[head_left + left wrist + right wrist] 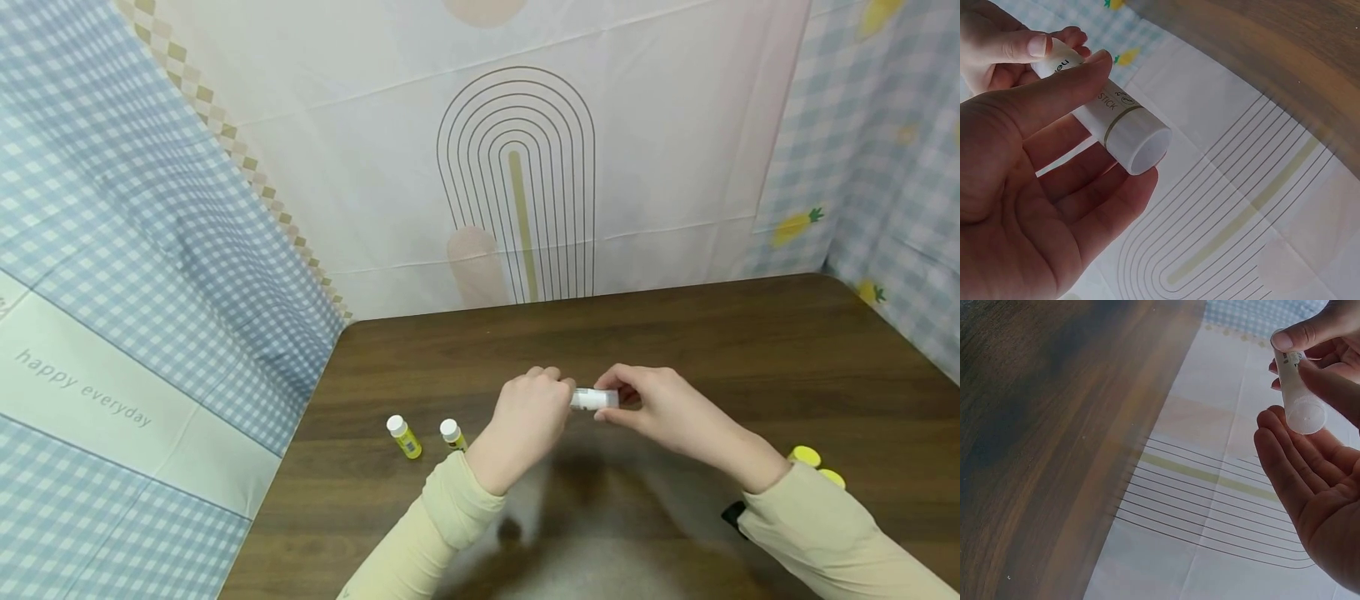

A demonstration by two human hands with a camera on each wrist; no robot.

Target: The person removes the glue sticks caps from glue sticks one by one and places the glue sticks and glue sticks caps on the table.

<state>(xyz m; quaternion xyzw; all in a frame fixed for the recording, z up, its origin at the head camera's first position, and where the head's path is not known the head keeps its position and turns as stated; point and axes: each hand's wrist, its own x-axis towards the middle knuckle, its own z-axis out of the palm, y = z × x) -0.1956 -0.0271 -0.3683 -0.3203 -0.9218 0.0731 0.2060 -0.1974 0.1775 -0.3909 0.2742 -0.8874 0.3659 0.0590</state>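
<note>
A white glue stick (592,399) with printed lettering is held crosswise between both hands over the table. My left hand (531,415) grips one end; in the left wrist view its thumb lies across the label of the glue stick (1124,125), with the fingers underneath. At the other end, the translucent, ridged cap (1307,417) sits between the thumb and fingers of my right hand (663,408). The open-looking round base (1150,152) faces the left wrist camera. In the head view, the left hand hides part of the tube.
Two yellow glue sticks with white caps, one farther left (405,437) and one (452,432) beside the left forearm, stand on the brown wooden table (420,358). Two yellow round tops (805,456) and a black item (734,518) are partly behind the right sleeve. Patterned cloths hang around the table.
</note>
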